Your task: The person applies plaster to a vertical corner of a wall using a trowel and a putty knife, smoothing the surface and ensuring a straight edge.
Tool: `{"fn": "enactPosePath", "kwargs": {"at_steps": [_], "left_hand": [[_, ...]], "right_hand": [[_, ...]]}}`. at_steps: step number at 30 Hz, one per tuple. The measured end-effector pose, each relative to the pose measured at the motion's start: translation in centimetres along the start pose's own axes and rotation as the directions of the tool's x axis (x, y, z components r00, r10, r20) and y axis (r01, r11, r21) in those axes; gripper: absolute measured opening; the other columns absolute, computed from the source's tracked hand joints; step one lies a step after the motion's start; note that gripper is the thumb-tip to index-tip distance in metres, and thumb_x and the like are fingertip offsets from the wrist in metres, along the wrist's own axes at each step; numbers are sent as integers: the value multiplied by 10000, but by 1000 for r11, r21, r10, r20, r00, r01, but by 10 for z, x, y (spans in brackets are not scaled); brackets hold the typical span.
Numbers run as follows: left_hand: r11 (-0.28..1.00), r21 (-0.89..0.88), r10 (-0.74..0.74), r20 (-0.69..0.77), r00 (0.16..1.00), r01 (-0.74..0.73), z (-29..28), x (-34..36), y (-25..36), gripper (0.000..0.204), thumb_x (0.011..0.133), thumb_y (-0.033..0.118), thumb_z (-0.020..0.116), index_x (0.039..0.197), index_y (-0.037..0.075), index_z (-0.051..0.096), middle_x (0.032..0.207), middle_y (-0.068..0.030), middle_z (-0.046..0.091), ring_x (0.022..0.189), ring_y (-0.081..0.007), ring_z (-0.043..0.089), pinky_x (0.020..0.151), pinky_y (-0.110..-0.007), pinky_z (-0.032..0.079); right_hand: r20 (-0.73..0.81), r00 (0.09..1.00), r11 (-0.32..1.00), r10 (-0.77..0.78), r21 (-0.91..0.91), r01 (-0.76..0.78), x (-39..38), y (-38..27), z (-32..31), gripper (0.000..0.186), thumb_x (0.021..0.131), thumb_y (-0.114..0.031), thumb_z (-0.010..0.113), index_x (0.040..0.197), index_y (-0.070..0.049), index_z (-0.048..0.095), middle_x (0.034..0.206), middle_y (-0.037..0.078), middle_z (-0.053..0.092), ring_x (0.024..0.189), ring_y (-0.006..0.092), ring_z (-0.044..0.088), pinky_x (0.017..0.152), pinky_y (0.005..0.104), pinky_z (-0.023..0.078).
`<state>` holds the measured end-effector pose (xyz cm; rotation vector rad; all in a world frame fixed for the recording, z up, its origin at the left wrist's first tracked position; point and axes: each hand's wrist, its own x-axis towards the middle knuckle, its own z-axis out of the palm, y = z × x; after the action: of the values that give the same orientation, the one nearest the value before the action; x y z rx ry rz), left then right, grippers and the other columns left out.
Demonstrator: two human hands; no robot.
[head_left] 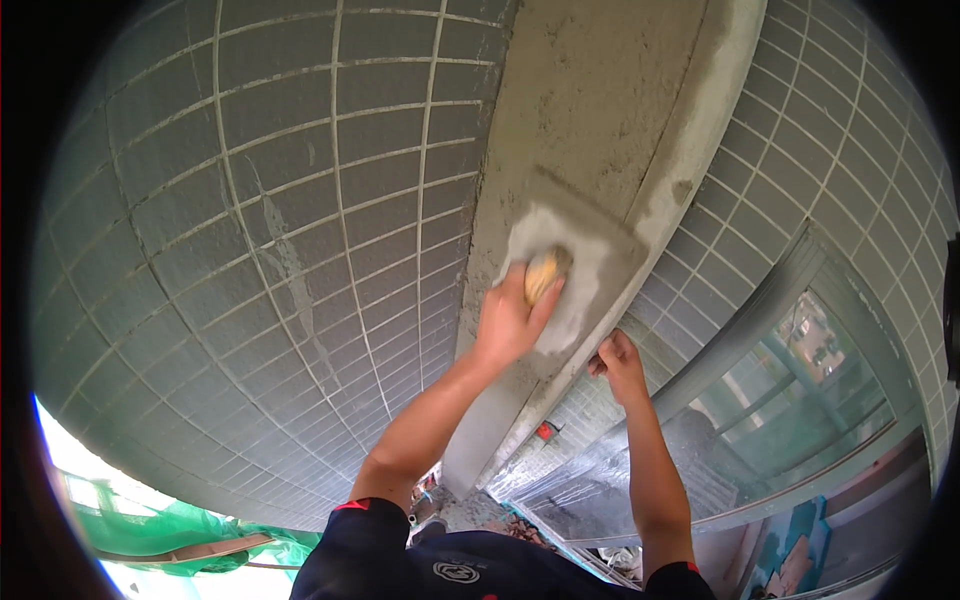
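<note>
My left hand [510, 318] is wrapped round the yellowish handle of a plastering float [590, 270]. The float's grey rectangular plate, wet and slightly blurred, lies against a strip of fresh grey mortar [600, 90] between two tiled wall faces. Just right of the strip's pale edge [668, 215], my right hand [618, 362] is raised with its fingers curled in. Whether anything is inside those fingers is hidden.
Grey tiles [275, 180] with pale joints cover the left wall, partly smeared. A framed window [800, 360] sits in the right tiled wall, with plastic sheeting [610, 480] below. Green netting [170, 530] hangs at lower left. Rubble [515, 527] lies far below.
</note>
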<state>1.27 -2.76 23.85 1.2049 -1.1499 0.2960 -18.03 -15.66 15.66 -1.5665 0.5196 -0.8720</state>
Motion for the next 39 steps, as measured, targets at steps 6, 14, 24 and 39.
{"fn": "enactPosePath", "kwargs": {"at_steps": [6,14,24,39], "left_hand": [[996,-44,79,-68,995,-82,-12,113,55,386,872,345,636,883,-24,524,668,-224,601,610,-393,606,549,-399,478],[993,12,121,-48,991,-121,-30,213,108,480,867,395,602,929,-78,550,715,-256,623,678,-398,632,621,-434,501],[979,35,205,-109,973,-202,-21,306,148,495,874,390,588,951,-98,558,639,-160,620,501,-240,635,545,-354,503],[990,-129,-53,-34,998,48,-31,105,27,370,877,331,632,895,-23,525,650,-184,591,570,-310,605,505,-378,471]], "right_hand": [[7,999,998,-48,-32,48,0,2,-5,378,898,-407,619,911,-52,491,731,60,598,606,128,595,531,255,490],[25,999,998,-26,-61,28,-1,2,-9,455,868,-471,633,924,-33,521,766,60,603,637,124,601,571,256,502],[-9,1000,999,-19,-27,18,-5,-4,-5,413,881,-414,641,917,-22,517,795,60,575,630,132,603,571,263,504],[-7,1000,1000,-7,0,7,-1,9,-10,356,892,-396,630,923,-56,526,780,48,589,648,136,614,589,267,517]]}}
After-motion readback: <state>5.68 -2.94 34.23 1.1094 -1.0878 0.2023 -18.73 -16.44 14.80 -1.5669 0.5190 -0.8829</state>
